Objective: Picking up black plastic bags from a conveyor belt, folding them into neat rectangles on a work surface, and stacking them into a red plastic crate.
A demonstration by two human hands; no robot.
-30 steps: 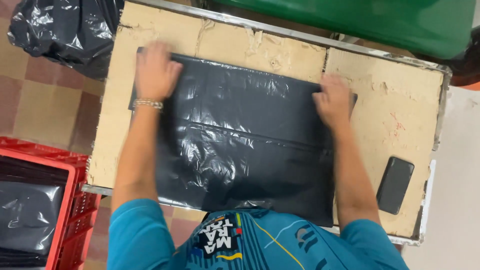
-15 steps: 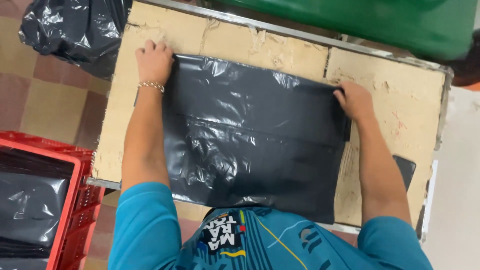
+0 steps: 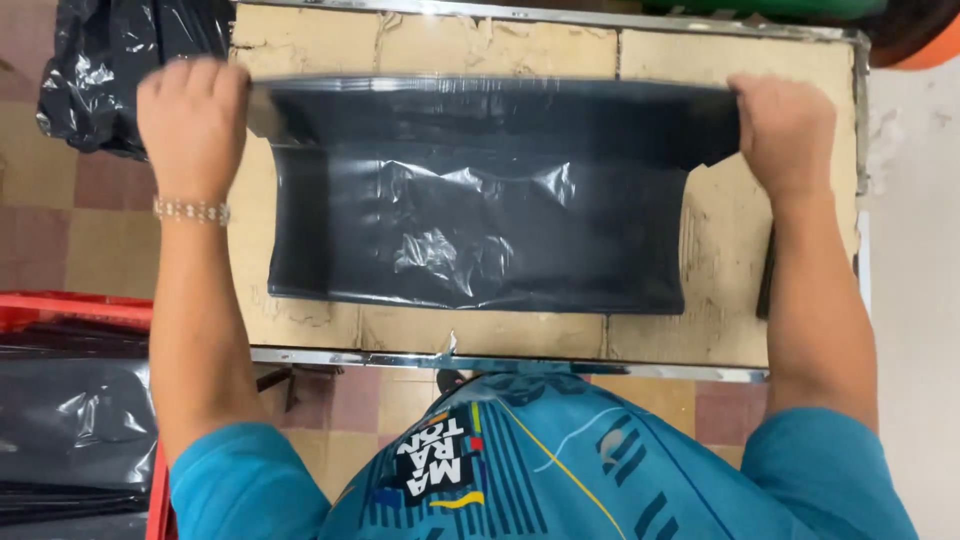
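1. The black plastic bag [image 3: 470, 220] lies across the middle of the counter [image 3: 730, 330], its far edge lifted off the surface along the upper part of the frame.
2. The left hand [image 3: 192, 115], upper left, is closed on the bag's far left corner; the right hand [image 3: 785, 130], upper right, is closed on the far right corner.
3. Judging by the creases and shine, the film is thin, very light, limp and slippery (it would sag wherever it is not held). The corners or the stretched edge look the best places to take hold, with both hands well apart.
4. A red crate [image 3: 90, 310] at the lower left holds more flat black plastic [image 3: 70, 420].
5. A bulging black sack [image 3: 95, 60] sits on the floor, upper left; its contents are hidden.
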